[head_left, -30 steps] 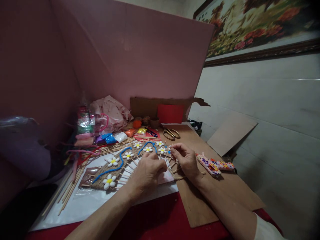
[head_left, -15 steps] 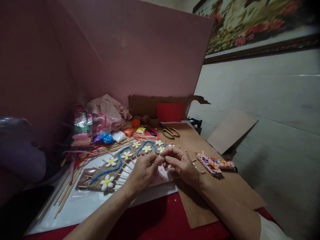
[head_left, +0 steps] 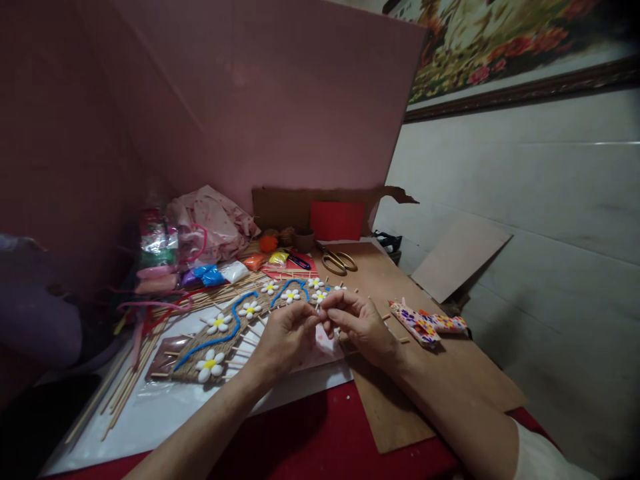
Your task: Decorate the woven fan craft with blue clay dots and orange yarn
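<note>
My left hand (head_left: pixel 291 333) and my right hand (head_left: pixel 357 323) meet fingertip to fingertip above a fan-shaped craft (head_left: pixel 227 340). Both are closed in a pinch; whatever sits between the fingers is too small and covered to name. Twine is woven across the thin sticks of the fan. White clay flowers with yellow centres (head_left: pixel 210 365) and a wavy blue clay strip (head_left: pixel 231 327) decorate it. My hands hide its right part.
Golden scissors (head_left: pixel 340 261) lie on the brown cardboard (head_left: pixel 450 380), with a floral-patterned item (head_left: pixel 427 325) to the right. Bags of coloured clay (head_left: pixel 210 275) and loose wooden sticks (head_left: pixel 120 393) are at the left. A red card (head_left: pixel 337 221) stands behind.
My hands stay pinched together at nearly the same spot, with slight finger movement. The whole view has shifted a little, so everything sits slightly further left and up.
</note>
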`<state>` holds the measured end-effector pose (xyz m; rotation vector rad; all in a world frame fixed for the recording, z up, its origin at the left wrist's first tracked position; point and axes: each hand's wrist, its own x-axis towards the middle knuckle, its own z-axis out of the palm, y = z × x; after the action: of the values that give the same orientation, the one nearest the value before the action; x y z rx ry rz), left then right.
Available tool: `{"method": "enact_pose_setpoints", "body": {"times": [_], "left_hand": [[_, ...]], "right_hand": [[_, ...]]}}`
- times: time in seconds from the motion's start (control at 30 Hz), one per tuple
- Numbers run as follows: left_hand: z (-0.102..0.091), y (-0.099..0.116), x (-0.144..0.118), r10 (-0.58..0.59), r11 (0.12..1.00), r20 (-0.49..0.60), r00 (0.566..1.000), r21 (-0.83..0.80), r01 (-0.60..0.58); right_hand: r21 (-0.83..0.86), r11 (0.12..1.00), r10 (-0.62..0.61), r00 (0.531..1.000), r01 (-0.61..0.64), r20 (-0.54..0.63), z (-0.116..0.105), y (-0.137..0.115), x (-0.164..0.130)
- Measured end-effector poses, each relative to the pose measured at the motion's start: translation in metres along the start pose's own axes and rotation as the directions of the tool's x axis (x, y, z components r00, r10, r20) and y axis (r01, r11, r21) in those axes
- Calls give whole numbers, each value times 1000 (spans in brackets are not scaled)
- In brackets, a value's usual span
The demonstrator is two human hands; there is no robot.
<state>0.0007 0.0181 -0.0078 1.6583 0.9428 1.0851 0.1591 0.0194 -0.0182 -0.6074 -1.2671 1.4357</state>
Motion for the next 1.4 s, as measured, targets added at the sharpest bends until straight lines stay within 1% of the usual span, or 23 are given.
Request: {"method": "enact_pose_setpoints", "body": {"times": [0.07, 0.13, 0.23, 0.37, 0.5, 0.63, 0.8, 0.9, 1.0, 1.07, 1.13, 1.23, 1.33, 1.4], "left_hand": [[-1, 1, 0, 18, 999, 2, 1000, 47, -18], [-1, 2, 0, 50, 989, 3, 999, 137, -50], [-2, 2, 0, 74, 964, 22, 997, 254, -77], [-2, 1, -1, 96, 933, 56, 994, 343, -110], [-2, 3, -2, 106, 915, 75, 992, 382, -127], [-2, 6, -3, 92, 918, 79, 993, 381, -115], [-2, 6, -2, 124, 899, 89, 988, 412, -150], [-4, 5, -2, 160, 841, 94, 983, 509, -185], [-6, 5, -2, 167, 764, 124, 978, 611, -208], [-8, 6, -2, 142, 721, 143, 980, 663, -201], [-9, 7, -2, 115, 686, 151, 982, 703, -188], [-9, 10, -2, 107, 630, 159, 982, 753, -190], [-7, 13, -3, 122, 546, 173, 977, 811, -212], [-5, 14, -5, 145, 473, 180, 973, 851, -228]], "right_hand": [[17, 1000, -4, 1000, 4, -5, -1, 1, 1], [11, 1000, -14, 1000, 14, -19, -2, 2, 2], [-36, 999, -30, 998, 28, -52, -3, 2, 3], [-129, 991, -54, 994, 41, -93, 1, -1, 1], [-192, 980, -77, 991, 55, -112, 5, -4, 0], [-193, 980, -75, 990, 50, -124, 6, -5, 0], [-217, 975, -72, 989, 42, -132, 6, -6, 0], [-290, 955, -99, 986, 57, -133, 6, -4, -3], [-402, 909, -161, 982, 108, -100, 5, 0, -5], [-509, 845, -219, 974, 165, -49, 4, 1, -7], [-612, 759, -274, 962, 224, 12, 4, 0, -9], [-691, 667, -306, 948, 278, 85, 4, -2, -10], [-716, 631, -305, 944, 299, 126, 4, -3, -12], [-707, 648, -290, 950, 283, 115, 4, 0, -12]]}}
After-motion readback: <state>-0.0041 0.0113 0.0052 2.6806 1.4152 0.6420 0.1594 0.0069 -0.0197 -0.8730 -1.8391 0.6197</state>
